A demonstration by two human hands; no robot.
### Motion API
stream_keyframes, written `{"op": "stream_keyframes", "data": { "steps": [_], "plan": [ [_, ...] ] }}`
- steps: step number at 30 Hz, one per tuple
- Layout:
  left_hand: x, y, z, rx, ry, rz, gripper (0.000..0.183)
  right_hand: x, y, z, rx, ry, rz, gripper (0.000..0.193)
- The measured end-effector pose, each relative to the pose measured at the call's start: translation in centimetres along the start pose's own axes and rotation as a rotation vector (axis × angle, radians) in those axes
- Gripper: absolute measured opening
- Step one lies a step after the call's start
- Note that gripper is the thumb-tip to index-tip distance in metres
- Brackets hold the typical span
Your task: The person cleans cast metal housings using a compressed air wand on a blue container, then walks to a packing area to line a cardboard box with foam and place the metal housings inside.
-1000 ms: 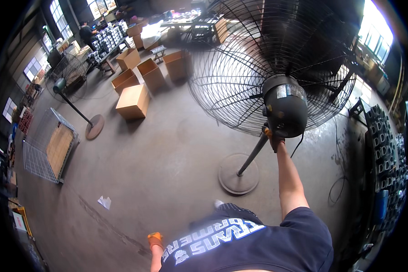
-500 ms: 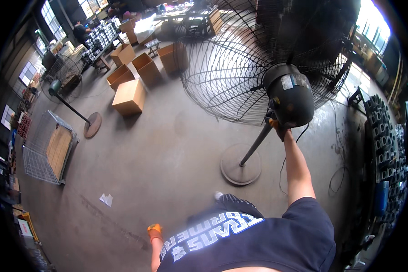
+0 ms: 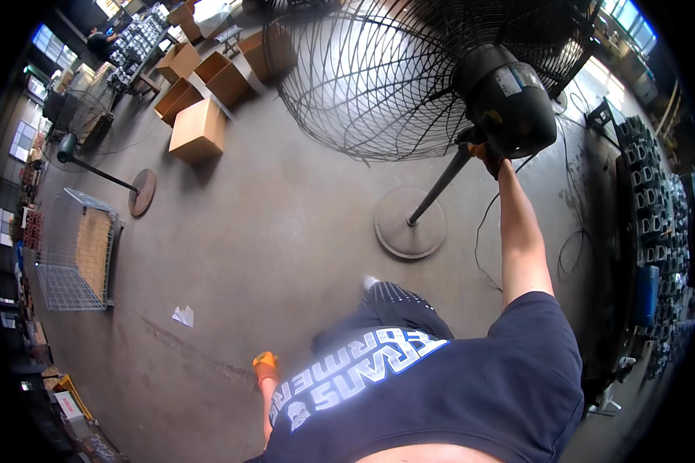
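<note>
A large black pedestal fan (image 3: pixel 506 100) with a wide wire cage stands before me on a round base (image 3: pixel 410 239). My right hand (image 3: pixel 489 159), in an orange and dark glove, is closed around the top of its pole, just under the motor housing. The housing hides part of the fingers. My left hand (image 3: pixel 266 366), in an orange glove, hangs low at my left side, away from anything. Its fingers look curled in, with nothing seen in them.
Cardboard boxes (image 3: pixel 197 131) stand at the back left. A second fan (image 3: pixel 68 147) and a wire mesh cage cart (image 3: pixel 73 251) are on the left. Racked dark parts (image 3: pixel 652 201) line the right side. A loose cable (image 3: pixel 575 251) and a paper scrap (image 3: pixel 183 315) lie on the floor.
The view has tilted and shifted, so the fan and boxes sit higher in the picture. My right hand keeps its hold on the fan. The left still hangs at my side.
</note>
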State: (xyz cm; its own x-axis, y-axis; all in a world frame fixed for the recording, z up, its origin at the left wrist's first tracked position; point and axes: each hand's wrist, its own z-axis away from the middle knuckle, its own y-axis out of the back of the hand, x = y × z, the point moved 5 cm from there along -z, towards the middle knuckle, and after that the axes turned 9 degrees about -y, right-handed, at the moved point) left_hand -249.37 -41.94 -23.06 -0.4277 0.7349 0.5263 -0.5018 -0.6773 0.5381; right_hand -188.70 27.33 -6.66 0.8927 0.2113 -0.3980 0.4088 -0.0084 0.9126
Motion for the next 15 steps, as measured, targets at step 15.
{"op": "stream_keyframes", "data": {
  "steps": [15],
  "plan": [
    [-8.8,0.9,-0.8,-0.039,-0.049,0.42,0.021,-4.2,-2.9,-0.7,0.293,-0.431,-0.641,0.031]
  ]
}}
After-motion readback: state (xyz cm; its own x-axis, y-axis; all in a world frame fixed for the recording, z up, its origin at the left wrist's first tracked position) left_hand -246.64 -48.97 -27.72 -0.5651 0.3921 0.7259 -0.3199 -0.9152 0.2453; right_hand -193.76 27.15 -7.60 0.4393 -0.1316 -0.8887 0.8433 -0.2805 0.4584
